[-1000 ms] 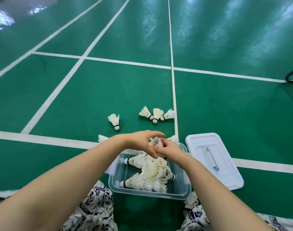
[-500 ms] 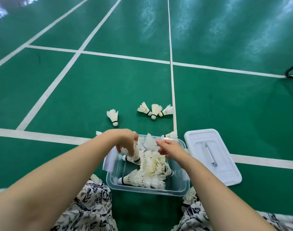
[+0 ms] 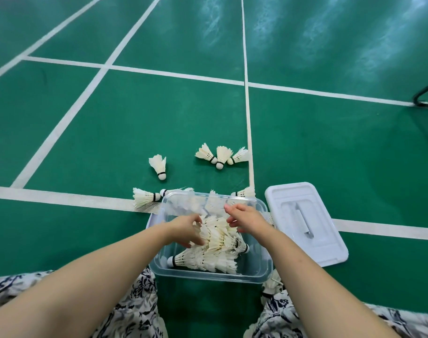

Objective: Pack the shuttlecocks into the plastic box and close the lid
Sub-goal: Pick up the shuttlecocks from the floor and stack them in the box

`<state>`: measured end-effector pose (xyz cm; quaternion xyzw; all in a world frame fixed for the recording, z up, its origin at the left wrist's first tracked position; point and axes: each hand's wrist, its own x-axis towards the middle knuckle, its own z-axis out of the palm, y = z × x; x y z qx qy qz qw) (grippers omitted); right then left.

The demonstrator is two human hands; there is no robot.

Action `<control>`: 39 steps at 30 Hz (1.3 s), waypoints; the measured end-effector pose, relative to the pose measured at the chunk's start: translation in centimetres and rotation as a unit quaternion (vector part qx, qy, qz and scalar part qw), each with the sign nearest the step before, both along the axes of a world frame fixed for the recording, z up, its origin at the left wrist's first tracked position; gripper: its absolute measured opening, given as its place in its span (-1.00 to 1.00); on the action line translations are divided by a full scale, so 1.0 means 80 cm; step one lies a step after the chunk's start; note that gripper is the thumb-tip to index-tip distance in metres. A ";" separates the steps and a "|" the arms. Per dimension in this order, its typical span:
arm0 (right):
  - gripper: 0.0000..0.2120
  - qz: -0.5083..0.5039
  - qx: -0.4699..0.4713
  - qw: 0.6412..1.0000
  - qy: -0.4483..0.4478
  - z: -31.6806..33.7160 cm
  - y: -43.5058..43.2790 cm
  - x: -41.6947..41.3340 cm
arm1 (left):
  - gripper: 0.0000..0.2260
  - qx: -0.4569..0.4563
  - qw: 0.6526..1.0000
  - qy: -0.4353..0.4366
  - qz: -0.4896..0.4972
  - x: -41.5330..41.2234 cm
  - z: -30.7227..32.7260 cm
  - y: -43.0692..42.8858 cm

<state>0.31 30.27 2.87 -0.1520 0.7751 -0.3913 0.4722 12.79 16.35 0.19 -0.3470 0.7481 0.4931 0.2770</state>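
Observation:
A clear plastic box (image 3: 209, 276) stands on the green floor between my knees, holding a pile of white feather shuttlecocks (image 3: 214, 250). My left hand (image 3: 183, 229) reaches into the box with fingers spread on the pile. My right hand (image 3: 244, 217) hovers over the box's right side, fingers loosely curled and apart, nothing in it. The white lid (image 3: 305, 223) lies flat to the right of the box. Loose shuttlecocks lie beyond: one (image 3: 159, 165) alone, three (image 3: 221, 156) in a cluster, one (image 3: 143, 197) at the box's far-left corner.
White court lines cross the green floor. Two more shuttlecocks (image 3: 243, 192) lie just behind the box's far rim. My patterned trouser legs (image 3: 135, 303) flank the box. A dark metal frame (image 3: 425, 96) stands at the far right. A shuttlecock (image 3: 271, 286) rests by my right knee.
My left hand has gone down from above the box into the shuttlecock pile. My right hand has opened and moved slightly right. The view has tilted down a little.

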 end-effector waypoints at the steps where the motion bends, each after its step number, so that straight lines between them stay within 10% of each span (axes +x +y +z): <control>1: -0.74 -0.001 0.000 1.000 -0.001 -0.001 0.001 0.000 | -0.51 0.001 1.000 0.002 0.004 0.001 -0.002 0.001; 18: -0.82 0.020 -0.029 0.998 0.061 0.031 -0.013 -0.010 | -0.39 -0.210 0.950 -0.014 -0.231 -0.034 0.056 -0.012; 27: -0.87 -0.002 -0.080 0.988 0.134 0.069 -0.063 -0.058 | -0.80 -0.350 0.925 0.143 -0.031 -0.077 0.131 -0.119; 39: -0.64 0.186 0.192 0.956 0.119 -0.018 -0.144 -0.090 | -0.36 -0.271 0.945 -0.045 -0.177 -0.034 -0.035 -0.171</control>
